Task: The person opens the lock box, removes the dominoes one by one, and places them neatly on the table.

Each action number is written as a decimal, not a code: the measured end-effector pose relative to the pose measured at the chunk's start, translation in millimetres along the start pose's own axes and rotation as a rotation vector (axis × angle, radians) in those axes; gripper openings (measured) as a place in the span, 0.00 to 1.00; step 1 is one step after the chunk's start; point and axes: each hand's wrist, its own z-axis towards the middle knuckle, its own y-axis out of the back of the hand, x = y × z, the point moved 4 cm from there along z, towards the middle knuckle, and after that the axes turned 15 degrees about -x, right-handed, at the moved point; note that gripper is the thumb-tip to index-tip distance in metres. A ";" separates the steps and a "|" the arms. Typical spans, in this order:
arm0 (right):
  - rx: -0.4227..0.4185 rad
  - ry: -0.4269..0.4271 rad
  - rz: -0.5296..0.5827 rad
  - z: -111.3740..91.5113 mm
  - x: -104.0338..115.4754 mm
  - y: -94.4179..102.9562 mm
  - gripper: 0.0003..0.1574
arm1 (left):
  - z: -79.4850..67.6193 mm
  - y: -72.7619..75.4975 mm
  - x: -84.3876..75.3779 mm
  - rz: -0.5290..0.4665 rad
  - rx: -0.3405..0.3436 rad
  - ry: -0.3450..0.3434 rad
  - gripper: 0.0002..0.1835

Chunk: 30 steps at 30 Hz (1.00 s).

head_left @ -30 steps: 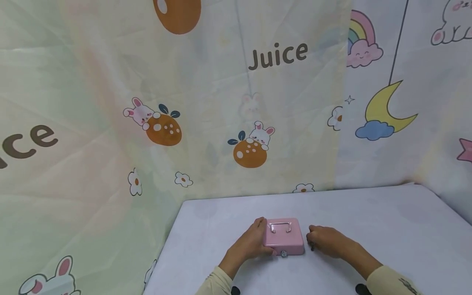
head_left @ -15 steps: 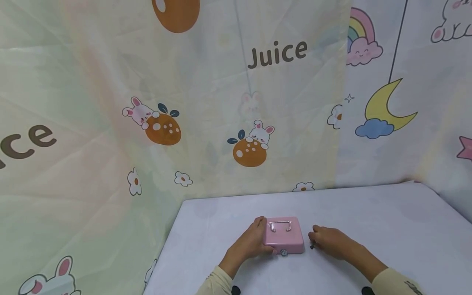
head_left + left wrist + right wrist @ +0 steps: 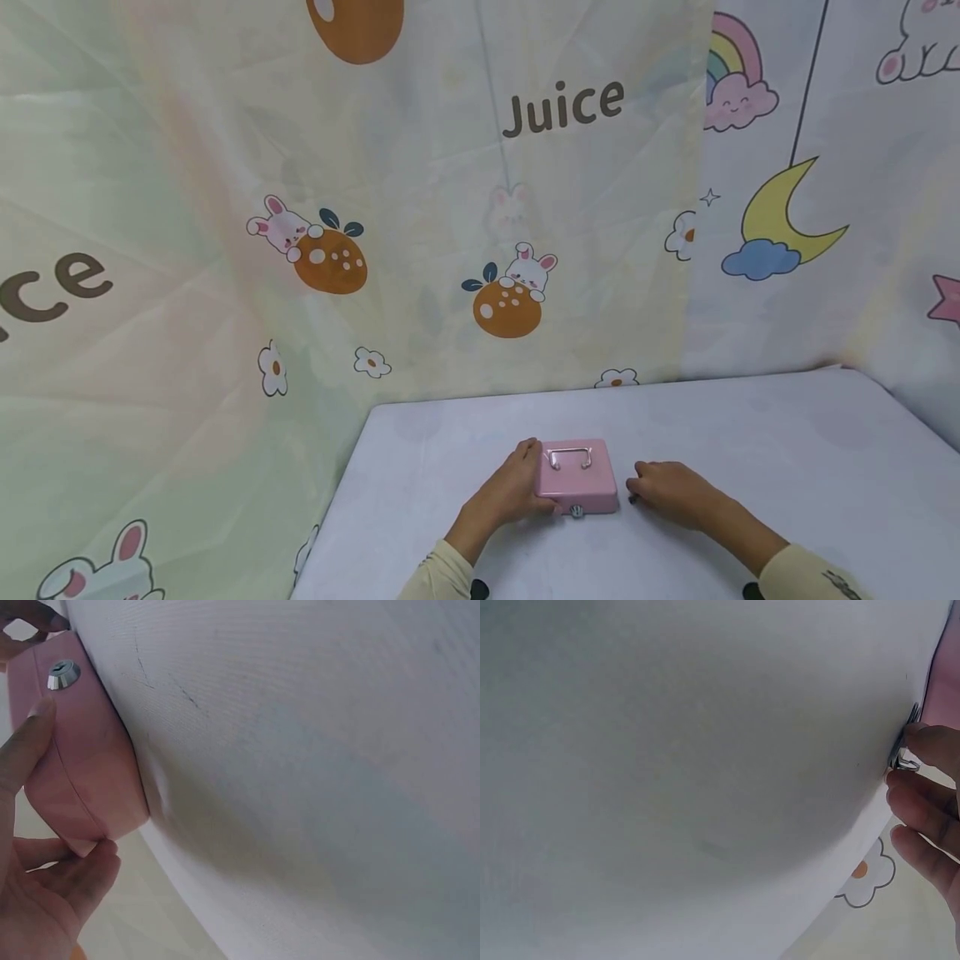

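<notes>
A small pink box (image 3: 576,477) sits on the white bench (image 3: 450,442), and its lid is down. On top of the lid is a shiny silver handle (image 3: 572,454). On the front, the side near the person, is a round silver lock (image 3: 64,674) with a dark slot for a key in it. The left hand (image 3: 506,492) has hold of the left end of the box, bent round it, with its fingers by the side and its thumb pressed on the front, just below the lock in the left wrist view. The right hand (image 3: 671,492) is near the right side of the box, with a little gap in between. Its fingers are curled in, and the thumb and fingertips pinch a small metal thing (image 3: 898,744), dark and thin, with a wire loop (image 3: 909,763) by it. The fingers hide part of it, so I cannot tell its whole shape. It is low down, close to the bench. The person's two sleeves (image 3: 442,571) are pale yellow, and the right one has a dark picture on it. Behind the bench hangs a big cloth (image 3: 420,208) with the word Juice on it, and bunnies hugging orange fruit. More to the right are a yellow moon (image 3: 780,208), a blue cloud (image 3: 762,260) and a rainbow (image 3: 738,54).
</notes>
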 end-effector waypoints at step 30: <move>-0.102 -0.063 -0.056 -8.1 10.9 10.2 0.05 | -0.2 -1.4 2.2 -0.006 0.017 0.029 0.58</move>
